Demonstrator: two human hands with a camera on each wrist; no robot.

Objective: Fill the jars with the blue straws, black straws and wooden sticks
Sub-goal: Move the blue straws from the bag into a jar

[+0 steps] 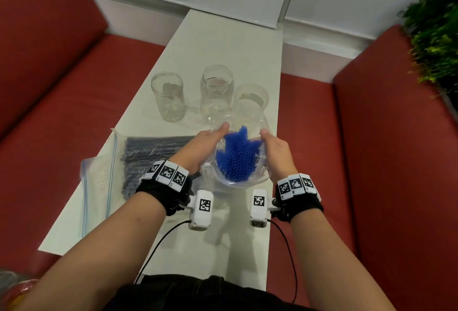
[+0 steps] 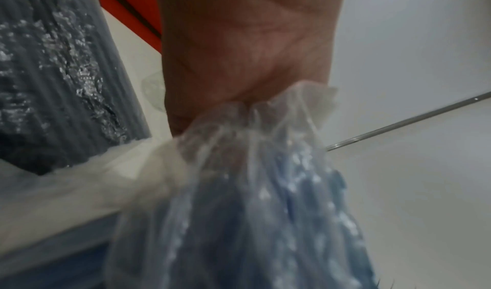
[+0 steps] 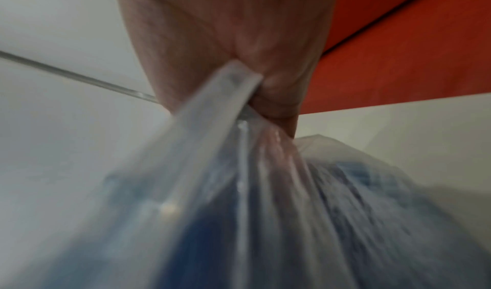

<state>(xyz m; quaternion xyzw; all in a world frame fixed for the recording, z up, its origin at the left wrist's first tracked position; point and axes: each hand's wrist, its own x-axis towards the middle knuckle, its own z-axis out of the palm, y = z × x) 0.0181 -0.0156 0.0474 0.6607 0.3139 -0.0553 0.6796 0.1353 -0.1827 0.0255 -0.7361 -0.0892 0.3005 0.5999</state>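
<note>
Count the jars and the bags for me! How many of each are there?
Glass jars: 3, at the left, the middle and the right.
Plastic bags: 3, the bag of blue straws held by both hands, the bag of black straws on the table, and a flat clear bag beside it.
Total: 6

The straws [image 1: 236, 155] in the clear bag [image 1: 260, 122] between my hands are bright blue, their ends a honeycomb pattern. The bagged black straws [image 1: 151, 154] look dark grey, the jars [image 1: 217, 92] are clear glass. My wrist bands [image 1: 166, 172] carry black-and-white square codes, the table [image 1: 223, 45] is white, and the seats [image 1: 62, 102] are red.
</note>
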